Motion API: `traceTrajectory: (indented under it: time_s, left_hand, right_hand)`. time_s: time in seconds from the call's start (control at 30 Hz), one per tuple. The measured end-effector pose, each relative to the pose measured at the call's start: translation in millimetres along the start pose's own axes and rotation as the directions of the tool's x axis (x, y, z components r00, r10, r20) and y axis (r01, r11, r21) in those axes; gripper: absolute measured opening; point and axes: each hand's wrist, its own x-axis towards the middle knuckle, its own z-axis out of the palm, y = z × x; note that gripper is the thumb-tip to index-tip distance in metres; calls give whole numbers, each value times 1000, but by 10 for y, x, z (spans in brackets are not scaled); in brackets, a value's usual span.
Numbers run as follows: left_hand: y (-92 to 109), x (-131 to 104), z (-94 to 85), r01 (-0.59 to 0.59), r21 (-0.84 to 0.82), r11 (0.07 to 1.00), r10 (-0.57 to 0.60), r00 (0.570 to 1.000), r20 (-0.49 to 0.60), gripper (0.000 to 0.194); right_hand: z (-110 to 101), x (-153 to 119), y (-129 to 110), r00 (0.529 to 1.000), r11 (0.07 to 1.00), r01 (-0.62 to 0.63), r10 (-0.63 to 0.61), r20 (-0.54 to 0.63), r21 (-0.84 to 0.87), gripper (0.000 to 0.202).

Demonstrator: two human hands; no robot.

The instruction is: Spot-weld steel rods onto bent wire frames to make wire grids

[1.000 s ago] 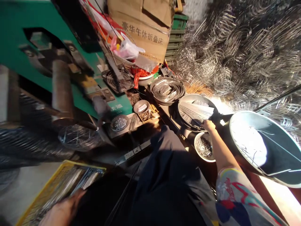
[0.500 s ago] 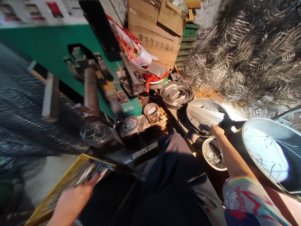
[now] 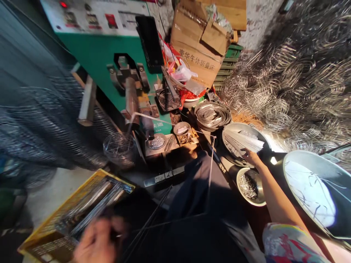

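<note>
My left hand [image 3: 100, 239], blurred by motion, is low at the left with its fingers curled. A thin bent wire frame [image 3: 211, 164] runs from it across my lap in angular bends, and the hand seems closed on it; the grip itself is smeared. On the right, my right hand [image 3: 251, 157] reaches to a round pan [image 3: 267, 140]. Its fingers are apart, touching or just above the near edge of a fan of straight metal wires [image 3: 241, 140] in that pan.
At left a yellow crate [image 3: 35, 233] holds metal rods. A green machine [image 3: 90, 54] stands ahead, a wire basket [image 3: 119, 149] below it. Near my right arm are a bowl of metal bits [image 3: 261, 179] and a large basin [image 3: 309, 190]. Wire coils [image 3: 274, 84] pile up behind.
My left hand has moved right and down from over the yellow crate; the bent wire frame now shows. My right hand has shifted slightly left, its fingers spreading. The view has turned left.
</note>
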Motion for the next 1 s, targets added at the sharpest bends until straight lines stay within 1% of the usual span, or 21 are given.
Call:
traceTrajectory:
  time_s: [0.03,0.07,0.1,0.13,0.17,0.23,0.27,0.33,0.4,0.5,0.57,0.6,0.67,0.73,0.8,0.87,0.93,1.0]
  left_hand:
    - [-61,-113,143,41,-68,997,-39,999,24,55]
    - [-139,-218,258,76,-111,991,-67,994,83,56]
    - [-231,-311,336,102,-143,984,-81,985,150,59]
    - [-334,-388,377,127,-159,979,-86,967,240,63]
    - [-441,-448,382,154,-171,973,-94,945,313,65]
    - [-635,-531,317,238,-193,952,-138,896,422,66]
    - [-708,-560,268,289,-206,935,-167,871,463,66]
    - [-793,-606,184,394,-253,884,-219,825,521,69]
    - [-813,-649,147,499,-342,796,-257,791,555,77]
    - [-816,-724,136,629,-493,601,-300,749,591,94]
    - [-829,-774,118,663,-558,499,-333,741,583,104]
    - [-835,-795,106,660,-588,469,-346,749,565,108]
    - [-830,-819,89,624,-645,440,-351,781,516,111]
    - [-800,-813,96,576,-698,427,-309,818,486,108]
    - [-753,-787,124,556,-719,418,-246,831,499,107]
    - [-697,-764,154,558,-716,420,-204,827,524,105]
    - [-640,-754,170,551,-710,438,-179,828,531,102]
    - [-591,-753,169,535,-711,456,-158,835,527,98]
  right_hand:
    - [-25,-45,-33,1000,998,23,-23,6,53,43]
    - [-46,-94,-65,999,994,41,-43,13,105,43]
    - [-60,-145,-96,998,987,56,-60,20,153,43]
    - [-69,-197,-124,997,977,68,-75,25,201,44]
    - [-73,-249,-152,996,966,77,-86,26,249,46]
    - [-73,-354,-214,994,935,93,-106,21,343,49]
    - [-74,-410,-254,993,910,99,-116,19,402,50]
    - [-87,-538,-364,990,850,109,-141,22,516,50]
    - [-128,-690,-515,984,805,122,-175,36,581,50]
    - [-243,-934,-779,964,815,203,-263,33,543,48]
    - [-337,-1073,-945,940,820,292,-341,10,492,47]
    - [-382,-1128,-1022,928,821,330,-372,-1,466,49]
    - [-463,-1212,-1175,913,827,386,-407,-38,410,53]
    - [-530,-1288,-1341,893,828,443,-440,-90,344,53]
    - [-574,-1397,-1530,847,795,528,-518,-117,300,51]
    - [-575,-1563,-1739,765,723,633,-640,-79,277,53]
    - [-501,-1772,-1954,641,623,741,-767,10,251,58]
    - [-336,-1981,-2155,499,510,830,-860,107,225,64]
